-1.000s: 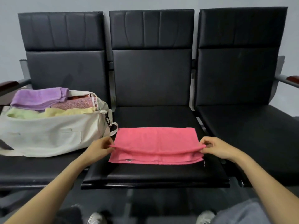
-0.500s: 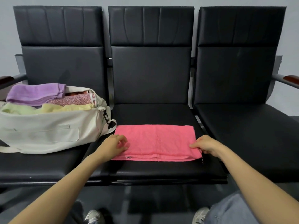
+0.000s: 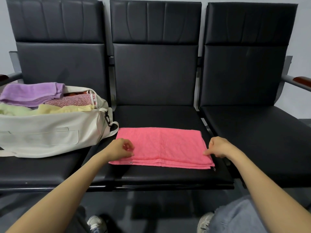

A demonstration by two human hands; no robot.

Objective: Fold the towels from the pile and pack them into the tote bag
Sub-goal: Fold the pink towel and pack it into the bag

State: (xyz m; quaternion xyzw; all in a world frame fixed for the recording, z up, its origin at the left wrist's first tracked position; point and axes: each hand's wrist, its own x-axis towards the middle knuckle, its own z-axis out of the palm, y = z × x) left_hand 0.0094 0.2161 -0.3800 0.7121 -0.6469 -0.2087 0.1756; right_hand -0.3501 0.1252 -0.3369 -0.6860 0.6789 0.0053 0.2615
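Far left, your cream tote bag [image 3: 42, 137] sits on the left seat [image 3: 42, 170], with a purple towel [image 3: 30, 94], a patterned towel [image 3: 70, 100] and a yellow towel [image 3: 67, 108] heaped in its mouth. Next along, your left hand [image 3: 120, 148] rests with curled fingers on the left edge of the folded pink towel [image 3: 165, 145], which lies flat on the middle seat [image 3: 159, 175] just beside the bag. Your right hand [image 3: 218, 147] is at the towel's right edge, fingers curled and one fingertip touching the cloth; I cannot tell whether either hand actually pinches fabric.
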